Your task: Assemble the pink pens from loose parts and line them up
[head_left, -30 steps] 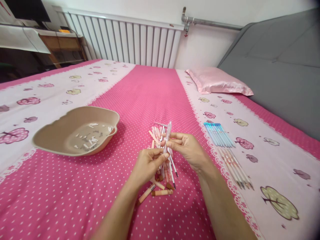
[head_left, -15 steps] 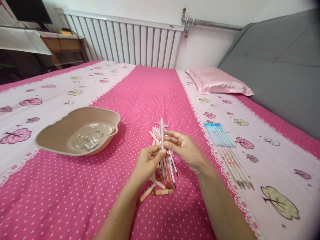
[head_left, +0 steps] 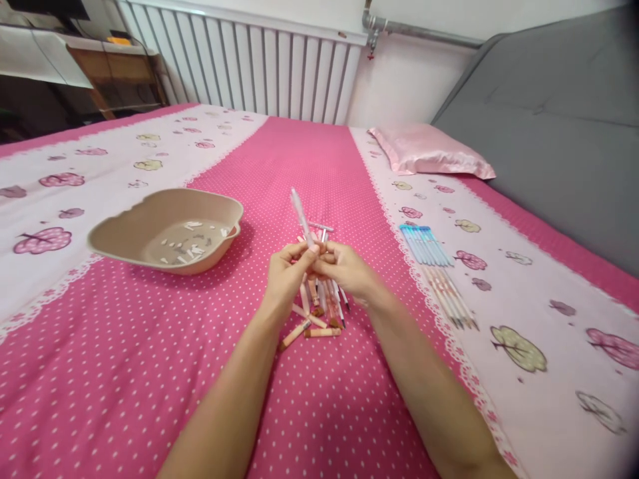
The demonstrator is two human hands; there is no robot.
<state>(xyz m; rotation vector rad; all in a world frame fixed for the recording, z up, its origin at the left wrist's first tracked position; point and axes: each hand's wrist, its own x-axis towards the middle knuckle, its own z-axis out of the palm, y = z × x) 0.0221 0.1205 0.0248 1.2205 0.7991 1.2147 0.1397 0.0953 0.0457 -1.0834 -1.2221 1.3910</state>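
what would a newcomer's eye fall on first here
Likely the bright pink dotted bedspread, filling the middle of the view. Then come the left hand and right hand, close together at the centre, with a pale pen barrel jutting up beside a heap of pen parts. The tan basin also stands out to the left.

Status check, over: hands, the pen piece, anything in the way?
Left hand pinching pale pen barrel, tilted up. Right hand at its lower end, grip partly hidden. Loose pen parts heaped beneath; tan basin apart, left.
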